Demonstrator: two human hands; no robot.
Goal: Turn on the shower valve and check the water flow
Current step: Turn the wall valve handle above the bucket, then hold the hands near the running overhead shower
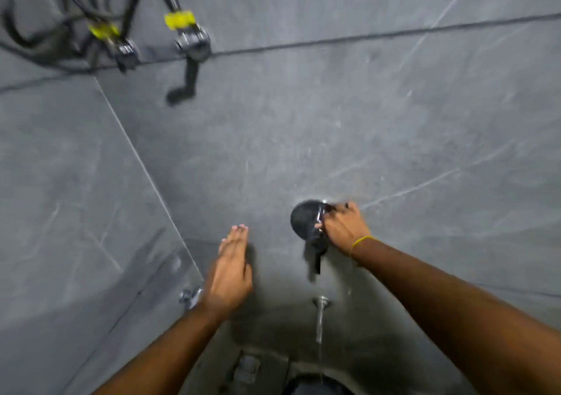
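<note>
The black round shower valve (pixel 303 220) sits on the grey tiled wall, low and right of centre, with a dark lever hanging below it. My right hand (pixel 343 227) grips the valve's right side; a yellow band circles that wrist. My left hand (pixel 230 273) is flat and open, fingers together, held near the wall to the left of the valve and holding nothing. Below the valve a chrome spout (pixel 320 312) sticks out, and a thin stream of water (pixel 320 361) runs down from it.
High on the left, two chrome wall fittings (pixel 194 40) with yellow tape carry black hoses and a black handle. A small chrome tap (pixel 189 296) sits in the corner behind my left wrist. A floor drain grate (pixel 247 369) lies at the bottom.
</note>
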